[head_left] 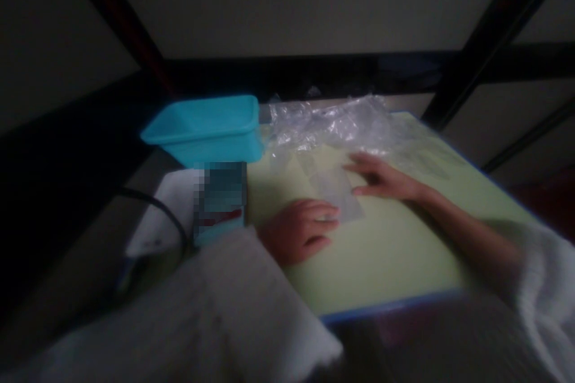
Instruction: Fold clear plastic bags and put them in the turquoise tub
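Observation:
A small, flat, translucent piece that looks like a clear plastic bag [345, 202] lies on the pale yellow table top [381, 263]. My left hand [299, 230] rests low over the table, its fingers stretched out and their tips at the piece's left edge. On the other side, my right hand [375, 176] has its fingers spread, with the thumb and fingertips near the right edge. Blur hides whether either hand touches the piece. Behind it lies a crumpled heap of clear plastic bags [339, 122].
A turquoise plastic basin [206, 131] stands at the back left. In front of it are a partly pixelated, dark-screened object [222, 197], a white sheet [166, 209] and a black cable [157, 203]. Blue edging [386, 306] borders the table; a wall rises behind.

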`<state>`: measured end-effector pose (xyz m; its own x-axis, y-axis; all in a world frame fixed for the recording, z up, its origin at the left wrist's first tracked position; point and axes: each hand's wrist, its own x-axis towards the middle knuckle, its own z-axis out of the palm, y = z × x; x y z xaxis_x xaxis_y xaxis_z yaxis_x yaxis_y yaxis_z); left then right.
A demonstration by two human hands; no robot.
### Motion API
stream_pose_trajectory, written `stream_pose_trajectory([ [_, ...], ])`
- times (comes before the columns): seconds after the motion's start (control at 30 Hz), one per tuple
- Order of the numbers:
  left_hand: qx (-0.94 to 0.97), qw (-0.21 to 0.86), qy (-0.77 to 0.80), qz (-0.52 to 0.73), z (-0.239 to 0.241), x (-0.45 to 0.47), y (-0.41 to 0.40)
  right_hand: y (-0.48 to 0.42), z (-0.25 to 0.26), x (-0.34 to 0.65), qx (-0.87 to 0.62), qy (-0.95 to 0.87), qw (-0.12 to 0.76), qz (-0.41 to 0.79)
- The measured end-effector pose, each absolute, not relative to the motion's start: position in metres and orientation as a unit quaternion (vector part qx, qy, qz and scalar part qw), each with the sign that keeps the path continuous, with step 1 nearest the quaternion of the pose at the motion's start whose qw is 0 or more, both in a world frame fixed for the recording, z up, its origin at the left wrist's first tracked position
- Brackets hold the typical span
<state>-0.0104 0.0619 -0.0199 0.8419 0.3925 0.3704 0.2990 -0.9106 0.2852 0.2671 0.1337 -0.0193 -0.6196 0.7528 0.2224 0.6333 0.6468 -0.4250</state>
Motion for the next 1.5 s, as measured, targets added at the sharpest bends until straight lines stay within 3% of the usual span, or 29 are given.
stream_pose_trajectory([
  [0.27,0.935,0.168,0.207,0.233,-0.019,-0.010,0.062,0.115,-0.005,0.266,-0.270,-0.895,0.283,0.214],
  [0.93,0.925,0.197,0.204,0.251,-0.021,-0.011,0.063,0.086,0.012,0.255,-0.200,-0.881,0.171,0.392],
  [1.2,0.907,0.233,0.215,0.276,-0.018,-0.011,0.061,0.084,0.019,0.257,-0.214,-0.900,0.140,0.353],
  [1.5,0.906,0.218,0.244,0.269,-0.017,-0.011,0.062,0.081,0.022,0.260,-0.201,-0.946,0.130,0.220],
])
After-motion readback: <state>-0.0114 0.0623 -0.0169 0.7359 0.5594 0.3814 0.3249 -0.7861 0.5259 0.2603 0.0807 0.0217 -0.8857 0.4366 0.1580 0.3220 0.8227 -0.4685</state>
